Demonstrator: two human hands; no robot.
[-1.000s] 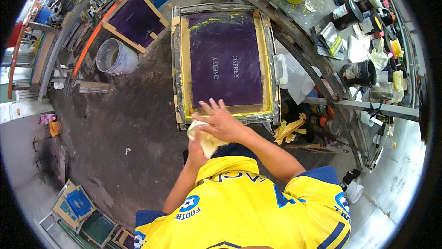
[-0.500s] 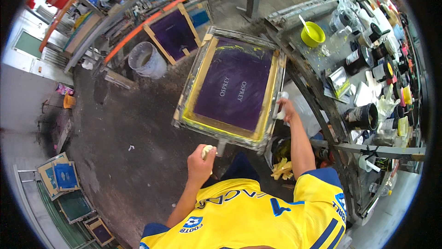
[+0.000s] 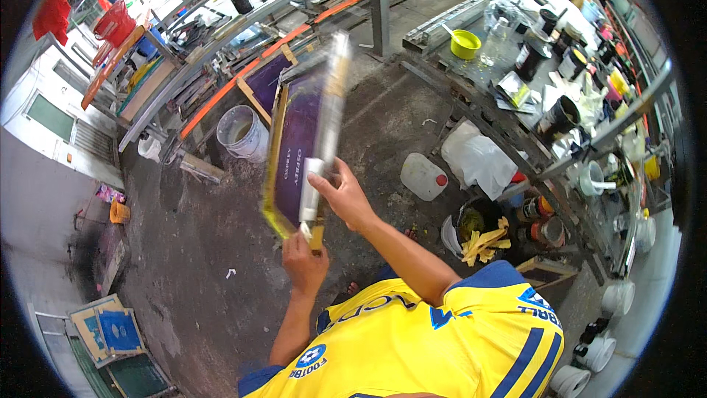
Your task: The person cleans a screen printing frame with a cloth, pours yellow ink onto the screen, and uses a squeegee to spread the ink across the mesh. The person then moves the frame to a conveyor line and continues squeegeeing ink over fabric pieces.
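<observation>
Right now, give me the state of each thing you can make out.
Framed screen: tilted, gripped by the right hand
Left hand: at the screen's near end, grip unclear
Jug: red cap on
Pale bucket: upright, open
Yellow-green bowl: uncovered, white stick in it
Yellow strips: crumpled together

Workshop, by look of it for screen printing. Right of post [image 3: 378,8]: grubby bench [image 3: 482,72] crowded with smeared pots [image 3: 529,61], yellow bowl [image 3: 465,47]. Left of post, this side of it: framed screen [image 3: 269,78], stained bucket [image 3: 242,136] on floor [image 3: 191,251] (dark, blotchy). Held screen [image 3: 298,125], also left of post: purple mesh, pale lettering. Far left of post, well this side: stacked frames [image 3: 120,330]. Right of post, this side: plastic jug [image 3: 422,177].
</observation>
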